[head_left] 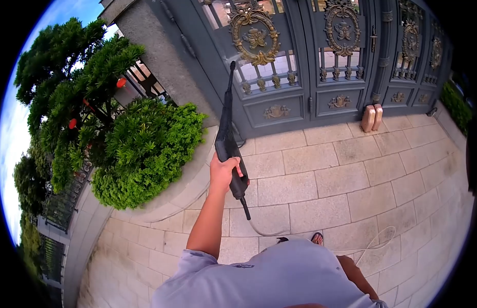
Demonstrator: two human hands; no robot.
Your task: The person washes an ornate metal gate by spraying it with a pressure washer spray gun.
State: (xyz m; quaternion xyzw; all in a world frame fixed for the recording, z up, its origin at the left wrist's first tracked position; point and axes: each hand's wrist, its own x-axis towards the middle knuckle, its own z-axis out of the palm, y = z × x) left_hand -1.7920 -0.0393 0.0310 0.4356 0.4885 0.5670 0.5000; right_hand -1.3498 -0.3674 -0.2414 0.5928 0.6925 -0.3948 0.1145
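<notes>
My left hand (225, 173) is wrapped round the grip of a black pressure washer gun (228, 141). The gun's long lance points up and away from me, its nozzle tip (233, 65) in front of the grey metal gate (276, 102). A faint pale mist shows by the tip, against the gate's lower openwork. From the gun's rear end a thin pale hose (264, 233) runs down and passes behind my shirt. My right hand is out of view.
Gold ornaments (255, 38) decorate the gate panels. Two copper-coloured blocks (372, 118) stand at its foot. Hose loops (374, 247) lie on the stone paving (320, 177) near my sandalled foot (317, 238). A curved kerb (182, 197) borders green shrubs (146, 149) on the left.
</notes>
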